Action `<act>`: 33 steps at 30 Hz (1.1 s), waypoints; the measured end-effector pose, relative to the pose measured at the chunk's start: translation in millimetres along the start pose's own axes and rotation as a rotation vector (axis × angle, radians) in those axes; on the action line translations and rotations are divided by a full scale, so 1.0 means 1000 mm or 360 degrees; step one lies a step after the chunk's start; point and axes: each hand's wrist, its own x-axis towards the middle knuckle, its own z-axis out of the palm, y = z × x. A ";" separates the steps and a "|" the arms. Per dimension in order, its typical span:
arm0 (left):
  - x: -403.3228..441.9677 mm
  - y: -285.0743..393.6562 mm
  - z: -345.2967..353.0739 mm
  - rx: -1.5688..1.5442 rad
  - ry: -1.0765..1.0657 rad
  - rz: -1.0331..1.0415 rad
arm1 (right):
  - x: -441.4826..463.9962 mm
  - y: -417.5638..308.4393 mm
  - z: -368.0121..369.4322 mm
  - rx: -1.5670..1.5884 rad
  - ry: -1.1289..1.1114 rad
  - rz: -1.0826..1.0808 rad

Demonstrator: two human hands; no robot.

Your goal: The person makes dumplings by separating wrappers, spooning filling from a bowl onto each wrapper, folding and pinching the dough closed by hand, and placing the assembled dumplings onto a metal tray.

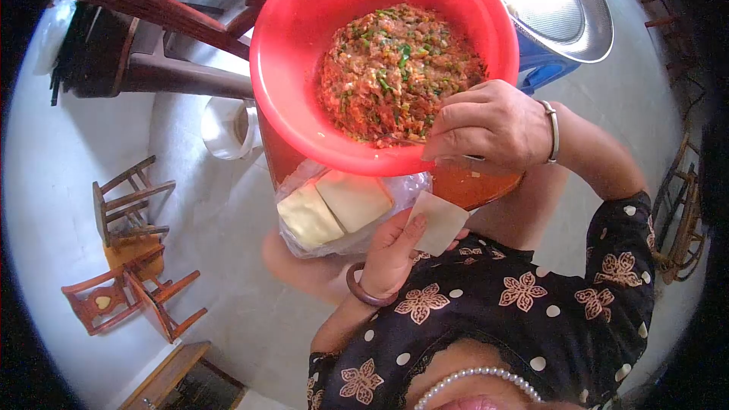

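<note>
My left hand (389,257) pinches a thin, square dough wrapper (440,225) between thumb and fingers, below the bowl. At the near right rim of the red plastic bowl (267,99), my right hand (495,123) is closed round a thin metal utensil (389,140). Its tip is down at the edge of the chopped filling (395,61), a mix of orange-brown and green bits. My fingers hide most of the utensil, so its exact kind is unclear. Two stacks of pale wrappers (351,203) lie in an opened clear plastic bag, left of my left hand.
The bowl stands on a small brown wooden stool (486,188). A metal mesh strainer (566,7) rests over a blue container (548,68) at the upper right. Dark wooden furniture (186,76) and a white bucket (226,129) are at left; small wooden chairs (125,292) stand farther off.
</note>
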 end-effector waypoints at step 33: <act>-0.003 0.007 0.006 -0.0055 0.0019 0.0049 | -0.053 -0.021 -0.008 0.0085 0.0585 0.1008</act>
